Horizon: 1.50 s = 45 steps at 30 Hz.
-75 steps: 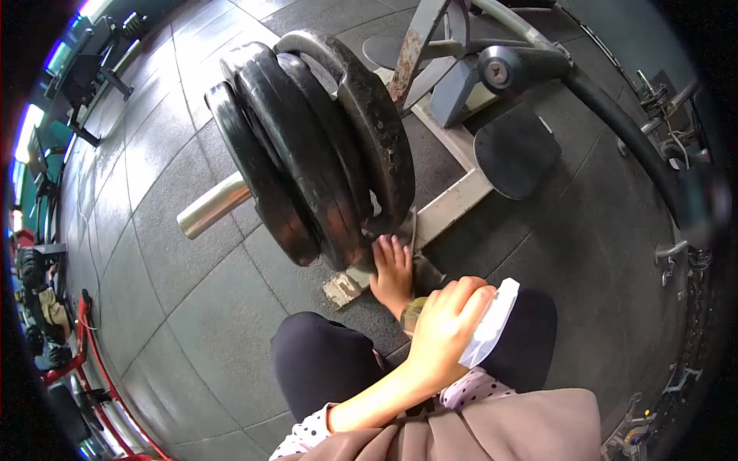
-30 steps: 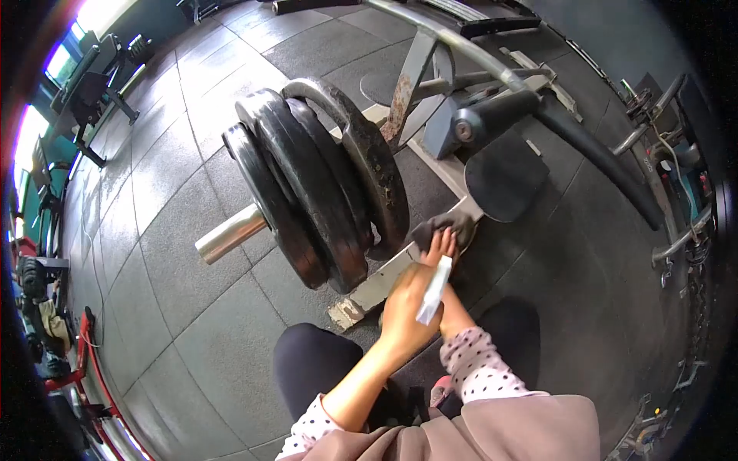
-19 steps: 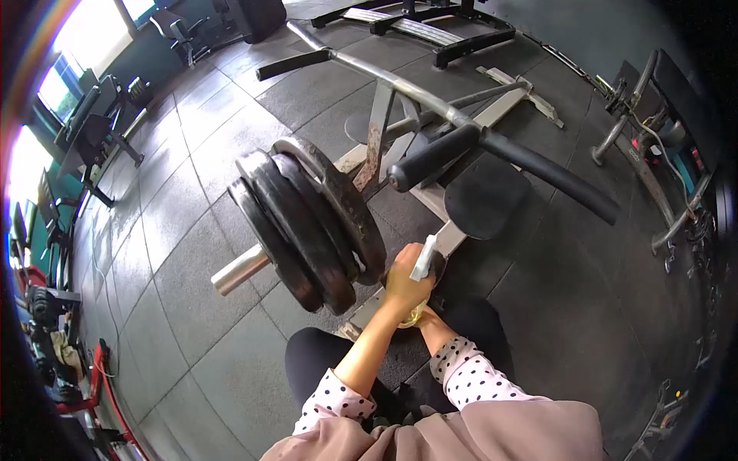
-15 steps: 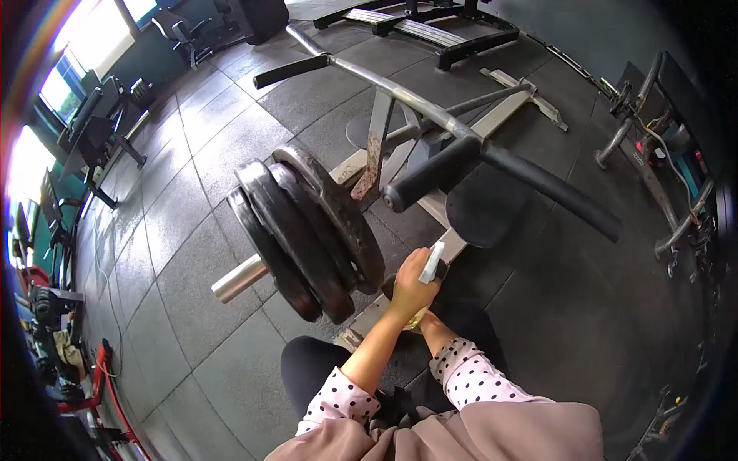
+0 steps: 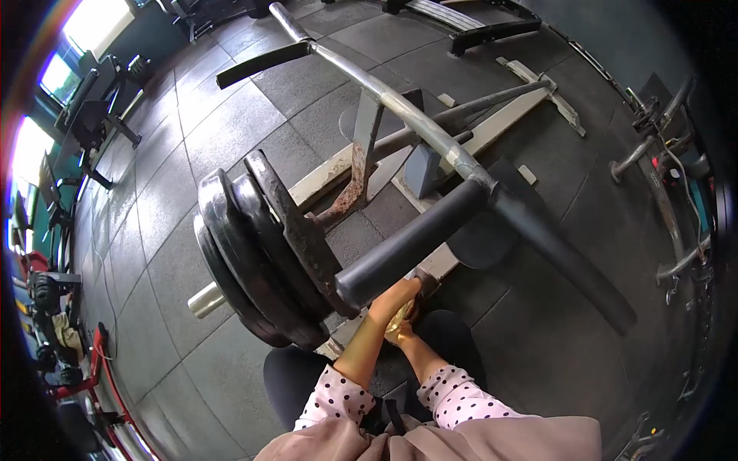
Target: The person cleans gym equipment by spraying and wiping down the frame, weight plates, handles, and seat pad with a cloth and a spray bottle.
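Observation:
My left hand [image 5: 403, 293] reaches forward between my knees, partly behind a black handle grip [image 5: 411, 243]. Its fingers end beside a small dark part [image 5: 425, 281] low on the machine's frame; whether they grip it I cannot tell. Just below, my right hand [image 5: 400, 333] is closed around a yellowish, clear-looking bottle [image 5: 400, 316], mostly covered by my hands and left forearm. The machine's long metal bar [image 5: 384, 96] slants above them. Thick black weight plates [image 5: 257, 257] sit on a sleeve [image 5: 206, 300] to the left of my hands.
The pale base frame [image 5: 500, 127] lies on dark floor tiles [image 5: 192, 265]. A second black grip [image 5: 569, 253] extends right, and another [image 5: 261, 63] is at the far end. Gym equipment [image 5: 92, 119] lines the left side; a metal-framed machine [image 5: 665, 180] stands right.
My view has moved closer to the bar, whose grip now covers more of the hand area. The white spray trigger seen by my left hand is hidden now. Both hands appear further left.

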{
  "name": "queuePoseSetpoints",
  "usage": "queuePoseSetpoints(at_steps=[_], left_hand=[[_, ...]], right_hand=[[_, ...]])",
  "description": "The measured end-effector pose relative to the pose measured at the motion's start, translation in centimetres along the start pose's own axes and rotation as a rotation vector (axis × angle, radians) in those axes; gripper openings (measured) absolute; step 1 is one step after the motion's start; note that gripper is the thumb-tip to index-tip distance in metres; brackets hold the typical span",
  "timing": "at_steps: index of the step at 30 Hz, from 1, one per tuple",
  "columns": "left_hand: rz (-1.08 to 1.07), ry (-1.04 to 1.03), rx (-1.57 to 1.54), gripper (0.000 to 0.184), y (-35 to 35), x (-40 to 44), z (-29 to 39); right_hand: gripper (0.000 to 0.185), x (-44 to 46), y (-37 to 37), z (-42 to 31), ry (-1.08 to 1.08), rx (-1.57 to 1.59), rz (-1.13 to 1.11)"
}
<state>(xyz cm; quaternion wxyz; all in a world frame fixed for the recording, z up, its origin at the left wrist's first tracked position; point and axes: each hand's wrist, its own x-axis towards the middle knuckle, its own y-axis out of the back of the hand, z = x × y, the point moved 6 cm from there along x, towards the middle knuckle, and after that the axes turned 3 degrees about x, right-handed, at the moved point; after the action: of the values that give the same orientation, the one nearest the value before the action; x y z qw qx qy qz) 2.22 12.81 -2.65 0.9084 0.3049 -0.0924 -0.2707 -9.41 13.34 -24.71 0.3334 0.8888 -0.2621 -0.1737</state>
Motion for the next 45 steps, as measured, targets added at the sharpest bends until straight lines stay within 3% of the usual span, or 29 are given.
queuePoseSetpoints(at_steps=[9,13,16,21,24,27,29,33,36,38,40,42,43,45], left_hand=[[0.024,0.031,0.016,0.031,-1.4,-0.8,-1.9],[0.083,0.007,-0.025,0.030,-0.6,-0.4,0.0],[0.158,-0.104,-0.013,0.028,0.0,-0.2,1.4],[0.081,-0.023,0.111,0.028,-0.1,0.3,2.7],[0.031,0.014,0.114,0.029,-0.1,0.4,3.1],[-0.003,0.064,0.160,0.030,0.6,0.0,3.4],[0.099,0.002,0.122,0.031,1.3,0.0,3.1],[0.285,-0.191,0.092,0.033,1.8,-1.2,1.3],[0.478,-0.293,0.139,0.026,1.7,-3.0,-2.7],[0.391,-0.195,0.122,0.020,0.9,-2.5,-6.7],[0.352,-0.162,0.195,0.020,-0.6,-2.3,-10.7],[0.363,-0.182,0.531,0.024,-3.1,-2.9,-15.1],[0.376,-0.187,0.717,0.026,-4.2,-3.3,-16.6],[0.402,-0.198,0.395,0.029,-2.4,-3.0,-14.2]], right_hand=[[0.105,0.2,0.0,0.1,-0.040,-0.030,0.078],[0.082,3.7,4.5,-1.5,-0.033,0.126,0.065],[0.067,4.6,4.4,-1.1,0.094,-0.012,0.105],[0.064,4.9,4.6,-1.0,0.065,-0.028,0.116],[0.062,5.0,6.1,-1.3,0.047,0.196,0.208],[0.054,6.0,6.8,-0.5,-0.096,0.474,0.288],[0.050,6.7,8.1,-0.6,-0.211,0.658,0.325],[0.054,8.1,10.5,-1.1,-0.527,0.808,0.132],[0.056,8.7,13.5,-4.3,-0.229,0.732,0.205],[0.056,8.6,13.7,-6.4,0.006,0.504,0.492],[0.064,10.1,11.4,-6.2,0.215,0.415,0.453],[0.070,11.6,9.9,-6.3,0.269,0.114,0.511],[0.068,12.2,12.5,-10.0,0.318,-0.034,0.588],[0.060,16.2,13.3,-11.3,0.299,-0.246,0.750]])
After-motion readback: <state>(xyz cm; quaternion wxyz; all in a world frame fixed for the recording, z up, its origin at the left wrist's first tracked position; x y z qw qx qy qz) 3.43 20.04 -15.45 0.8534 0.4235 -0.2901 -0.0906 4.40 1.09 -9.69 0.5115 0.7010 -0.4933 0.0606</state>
